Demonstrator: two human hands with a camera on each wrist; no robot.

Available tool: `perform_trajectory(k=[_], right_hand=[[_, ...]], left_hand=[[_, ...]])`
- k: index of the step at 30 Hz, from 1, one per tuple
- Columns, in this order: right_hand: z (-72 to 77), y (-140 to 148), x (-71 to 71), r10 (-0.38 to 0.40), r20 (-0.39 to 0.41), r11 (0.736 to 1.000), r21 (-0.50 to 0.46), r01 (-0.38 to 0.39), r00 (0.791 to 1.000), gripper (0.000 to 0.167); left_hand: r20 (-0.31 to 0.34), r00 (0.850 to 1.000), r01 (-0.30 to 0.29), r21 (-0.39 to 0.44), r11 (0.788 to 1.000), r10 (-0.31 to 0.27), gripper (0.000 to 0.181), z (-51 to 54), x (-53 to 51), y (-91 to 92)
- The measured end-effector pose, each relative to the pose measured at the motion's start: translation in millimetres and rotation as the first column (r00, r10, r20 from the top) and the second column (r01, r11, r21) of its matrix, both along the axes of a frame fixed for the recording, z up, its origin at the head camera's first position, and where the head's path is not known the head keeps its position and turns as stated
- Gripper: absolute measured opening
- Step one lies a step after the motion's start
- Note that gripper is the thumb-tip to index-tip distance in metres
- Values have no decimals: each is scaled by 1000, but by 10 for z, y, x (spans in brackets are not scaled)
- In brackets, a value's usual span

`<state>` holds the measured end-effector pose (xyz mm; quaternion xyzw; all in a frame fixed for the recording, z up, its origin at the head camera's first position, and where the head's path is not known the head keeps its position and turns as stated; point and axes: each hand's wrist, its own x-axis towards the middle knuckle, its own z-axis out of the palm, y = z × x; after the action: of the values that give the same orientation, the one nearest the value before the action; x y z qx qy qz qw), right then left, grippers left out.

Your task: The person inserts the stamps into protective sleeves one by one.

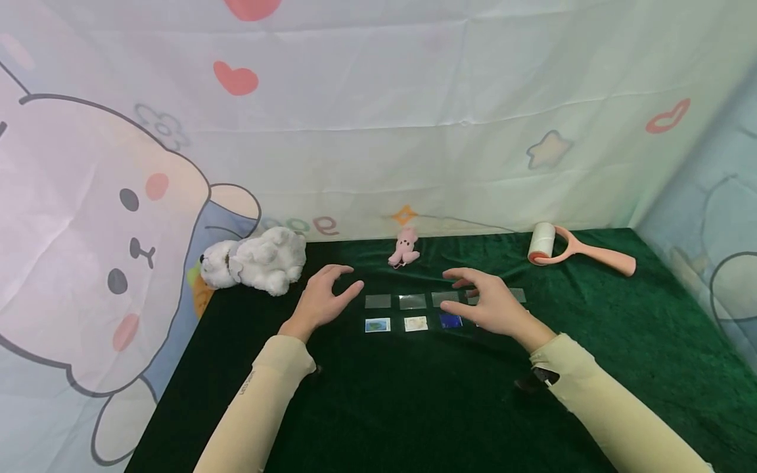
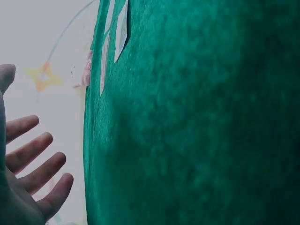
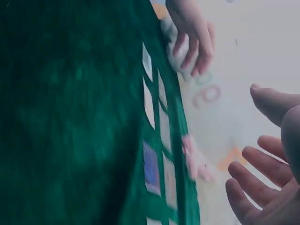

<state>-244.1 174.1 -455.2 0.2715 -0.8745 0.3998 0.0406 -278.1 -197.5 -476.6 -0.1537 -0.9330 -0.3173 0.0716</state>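
Observation:
Both hands hover above a dark green cloth, fingers spread and holding nothing. My left hand (image 1: 322, 299) is left of two rows of small flat cards, nearest a stamp-like card with a blue-green picture (image 1: 377, 325). Over the right part of the rows, my right hand (image 1: 493, 302) hides some of them. A pale yellowish card (image 1: 416, 323) and a dark blue card (image 1: 451, 320) lie in the near row. Behind them runs a row of clear, greyish rectangles (image 1: 412, 301). The right wrist view shows the blue card (image 3: 151, 168) below the right hand (image 3: 267, 183).
A white plush dog (image 1: 260, 259) lies at the back left, beside an orange-and-green object (image 1: 201, 292). A small pink plush toy (image 1: 405, 247) sits behind the cards. At the back right is a lint roller (image 1: 582, 249) with a peach handle. A printed curtain (image 1: 378, 131) hangs behind.

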Motion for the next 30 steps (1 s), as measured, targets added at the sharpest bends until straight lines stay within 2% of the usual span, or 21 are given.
perform_trajectory(k=[7,11,15,22,30], right_hand=[[-66,-357,15,93,87,995,-34,-90,992,55],[-101,-527,0,123,114,992,-51,-118,986,53],[-147,-675,-16,142,150,989,-68,-133,978,53],[-237,-900,-47,115,201,993,-48,-108,973,47],[-268,-1096,-40,62,266,998,-42,-52,962,40]], left_hand=[[-2,998,67,85,994,-67,52,-82,-42,48],[9,997,78,127,989,-79,49,-102,-45,73],[47,996,70,169,983,-79,46,-99,-31,99],[82,994,49,204,978,-67,43,-113,-27,112],[123,990,40,212,977,-67,41,-128,-44,110]])
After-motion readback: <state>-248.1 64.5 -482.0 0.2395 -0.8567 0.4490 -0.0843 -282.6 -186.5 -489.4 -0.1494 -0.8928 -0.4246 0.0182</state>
